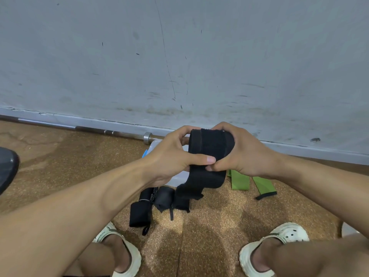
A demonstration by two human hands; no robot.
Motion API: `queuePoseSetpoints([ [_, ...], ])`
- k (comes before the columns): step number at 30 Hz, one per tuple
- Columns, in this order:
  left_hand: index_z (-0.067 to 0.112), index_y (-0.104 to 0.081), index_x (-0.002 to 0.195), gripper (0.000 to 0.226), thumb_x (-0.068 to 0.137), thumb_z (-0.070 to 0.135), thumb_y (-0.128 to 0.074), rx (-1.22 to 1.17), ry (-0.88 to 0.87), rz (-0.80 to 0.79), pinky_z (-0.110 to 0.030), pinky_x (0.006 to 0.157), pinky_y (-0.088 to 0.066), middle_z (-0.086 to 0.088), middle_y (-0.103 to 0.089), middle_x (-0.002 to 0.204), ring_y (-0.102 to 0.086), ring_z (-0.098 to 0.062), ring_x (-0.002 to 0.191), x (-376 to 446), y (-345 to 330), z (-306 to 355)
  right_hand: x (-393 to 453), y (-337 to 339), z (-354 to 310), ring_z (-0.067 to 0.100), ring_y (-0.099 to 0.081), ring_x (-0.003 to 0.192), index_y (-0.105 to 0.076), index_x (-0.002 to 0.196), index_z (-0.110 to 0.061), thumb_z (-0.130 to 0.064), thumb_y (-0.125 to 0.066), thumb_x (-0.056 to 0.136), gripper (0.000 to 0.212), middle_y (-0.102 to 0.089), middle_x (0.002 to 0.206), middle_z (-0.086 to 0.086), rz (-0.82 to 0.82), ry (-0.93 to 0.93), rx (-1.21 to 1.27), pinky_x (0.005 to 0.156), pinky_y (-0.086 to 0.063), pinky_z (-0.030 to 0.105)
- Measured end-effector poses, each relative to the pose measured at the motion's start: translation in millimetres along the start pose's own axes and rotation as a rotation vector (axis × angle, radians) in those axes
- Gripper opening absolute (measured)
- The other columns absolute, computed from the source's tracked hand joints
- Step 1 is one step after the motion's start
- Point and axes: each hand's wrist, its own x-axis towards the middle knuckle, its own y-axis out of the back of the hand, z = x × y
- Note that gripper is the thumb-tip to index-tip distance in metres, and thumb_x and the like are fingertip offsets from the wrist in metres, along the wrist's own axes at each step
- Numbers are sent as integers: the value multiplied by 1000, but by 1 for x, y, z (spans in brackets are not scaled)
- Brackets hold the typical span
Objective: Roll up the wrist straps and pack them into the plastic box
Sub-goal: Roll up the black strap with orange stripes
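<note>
Both hands up in front of the wall, working one black wrist strap (pixel 209 148). Left hand (pixel 171 154) grips the roll's near side, thumb pressed across the front; right hand (pixel 237 154) curls round the far side, pinching it. Risk, as I judge it: the loose tail (pixel 191 188) hangs free below the roll, and slack tension would let the coil spring open or wind crooked. Strap is wide, matte black, fuzzy, edges frayed at the tail. Plastic box (pixel 175 179) sits on the floor behind the hands, mostly hidden. More black straps (pixel 151 204) lie beside it; green bands (pixel 241 181) to the right.
</note>
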Motion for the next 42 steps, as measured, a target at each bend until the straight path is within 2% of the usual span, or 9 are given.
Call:
queuePoseSetpoints([
  [5, 22, -58, 129, 63, 76, 2, -85, -33, 3, 15, -58, 85, -60, -5, -66, 126, -74, -27, 103, 1, -1, -1, 7, -2, 6, 11, -70, 89, -57, 114, -31, -9, -92, 68, 62, -72, 95, -5, 25, 75, -18, 76, -59, 31],
  [10, 11, -60, 125, 64, 68, 27, -84, -138, 37, 53, -49, 79, -62, -11, -73, 117, -74, -24, 102, 1, 3, 2, 7, -5, 7, 5, -69, 104, -51, 131, -35, -8, -94, 69, 79, -70, 114, -9, -24, 88, 38, 85, -59, 25],
  [13, 13, -62, 124, 60, 69, 15, -85, -105, -4, 92, -44, 78, -63, -6, -72, 119, -74, -21, 103, 3, 7, 3, 5, -7, 3, 5, -71, 107, -47, 142, -37, -13, -92, 72, 86, -66, 128, -9, -57, 3, 199, 89, -60, 26],
  [17, 15, -61, 124, 58, 74, -7, -82, -87, -49, 90, -35, 72, -62, -3, -69, 121, -74, -18, 98, 4, 10, 2, 6, -3, 3, 18, -70, 116, -59, 135, -26, -35, -78, 80, 59, -71, 127, -1, -231, -171, 533, 100, -57, 45],
  [20, 17, -60, 126, 63, 73, -12, -80, -87, -80, 98, -34, 74, -62, -4, -68, 124, -73, -15, 98, 5, 9, 0, 8, -2, 4, 24, -69, 118, -60, 134, -21, -34, -71, 84, 53, -71, 126, 6, -202, -164, 591, 99, -57, 48],
  [25, 19, -55, 135, 70, 71, 19, -84, -187, 41, 42, -47, 89, -60, -6, -71, 126, -71, -21, 111, 6, 11, 0, 12, 1, 6, 28, -71, 112, -59, 131, -21, -21, -77, 80, 54, -69, 123, 1, -88, -50, 605, 91, -61, 48],
  [29, 14, -64, 132, 53, 87, 42, -73, -280, 150, 30, -49, 90, -60, -11, -69, 127, -70, -32, 113, 3, 8, 2, 11, -3, 10, 24, -72, 109, -62, 128, -25, -7, -80, 81, 54, -66, 127, 1, 5, 26, 524, 83, -63, 41],
  [35, 14, -62, 133, 41, 94, 21, -68, -383, 113, 54, -39, 81, -61, -11, -71, 120, -73, -33, 101, 5, 9, 5, 12, 1, 8, 21, -69, 116, -67, 128, -27, 0, -82, 78, 59, -66, 131, -1, 15, 43, 504, 94, -60, 42],
  [42, 23, -60, 131, 62, 81, -10, -73, -283, -31, 53, -40, 83, -60, -9, -66, 127, -73, -25, 103, 7, 13, 3, 14, 4, 5, 28, -69, 114, -62, 135, -28, -42, -68, 86, 51, -64, 136, 7, -94, -169, 735, 90, -61, 42],
])
